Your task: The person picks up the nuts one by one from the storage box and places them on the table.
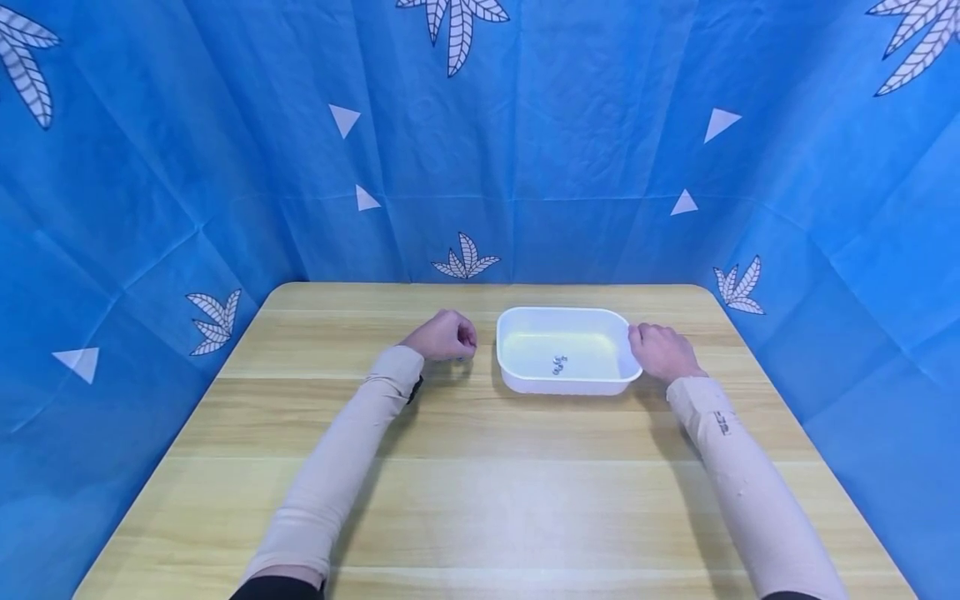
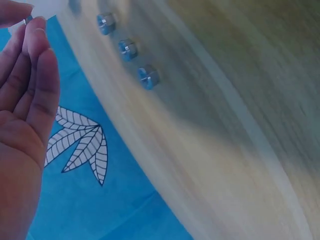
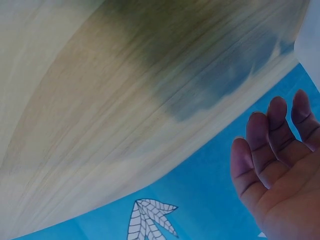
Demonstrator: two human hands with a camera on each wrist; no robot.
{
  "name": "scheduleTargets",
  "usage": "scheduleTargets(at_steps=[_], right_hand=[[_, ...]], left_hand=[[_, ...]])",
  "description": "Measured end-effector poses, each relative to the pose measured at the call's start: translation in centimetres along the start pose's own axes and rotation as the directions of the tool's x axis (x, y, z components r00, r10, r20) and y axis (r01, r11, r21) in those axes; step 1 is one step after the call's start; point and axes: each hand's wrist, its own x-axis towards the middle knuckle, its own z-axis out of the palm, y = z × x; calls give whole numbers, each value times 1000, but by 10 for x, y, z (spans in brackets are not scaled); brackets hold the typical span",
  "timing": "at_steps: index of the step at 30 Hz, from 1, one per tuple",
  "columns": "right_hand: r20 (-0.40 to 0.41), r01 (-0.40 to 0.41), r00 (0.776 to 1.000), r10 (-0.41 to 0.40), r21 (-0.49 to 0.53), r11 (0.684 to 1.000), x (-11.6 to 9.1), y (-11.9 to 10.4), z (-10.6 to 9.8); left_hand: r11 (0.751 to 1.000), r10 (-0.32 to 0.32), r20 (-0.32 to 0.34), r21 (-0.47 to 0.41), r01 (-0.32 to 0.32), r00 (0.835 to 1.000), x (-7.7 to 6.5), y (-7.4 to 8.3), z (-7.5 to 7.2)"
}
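In the left wrist view my left hand (image 2: 25,95) pinches a small shiny metal piece (image 2: 28,19) between thumb and fingertip. Three round metal pieces (image 2: 127,50) lie in a row on the table near it. In the head view the left hand (image 1: 446,335) is just left of a white plastic tray (image 1: 573,387). Several small metal pieces (image 1: 558,364) lie on the tray's floor. My right hand (image 1: 663,350) holds the tray's right rim. Its fingers are bent in the right wrist view, where the thumb is out of sight.
A light wood-grain table (image 1: 480,500) carries everything. Blue cloth (image 1: 600,150) with white leaf prints hangs behind and along both sides. The table's far edge (image 1: 375,284) runs close behind the tray and hands.
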Motion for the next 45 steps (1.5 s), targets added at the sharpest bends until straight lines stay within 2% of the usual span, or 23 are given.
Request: scheduleTargets(at_steps=[10, 15, 20, 39, 42, 45], right_hand=[[-4, 6, 1000, -6, -4, 1000, 1, 2, 0], [-5, 4, 1000, -4, 0, 1000, 1, 2, 0], [-3, 4, 1000, -4, 4, 1000, 3, 3, 1], [1, -3, 1000, 3, -8, 1000, 6, 5, 2], [3, -1, 1000, 1, -13, 1000, 5, 4, 2], [2, 7, 1000, -7, -16, 1000, 5, 2, 1]], left_hand=[[990, -50, 48, 134, 43, 998, 9, -2, 12], [975, -95, 42, 204, 85, 995, 12, -6, 15], [967, -118, 48, 231, 104, 992, 15, -12, 16], [973, -133, 50, 195, 121, 990, 12, -14, 17], [979, -128, 43, 166, 120, 991, 10, -15, 15], [990, -108, 12, 97, 107, 994, 4, -14, 7]])
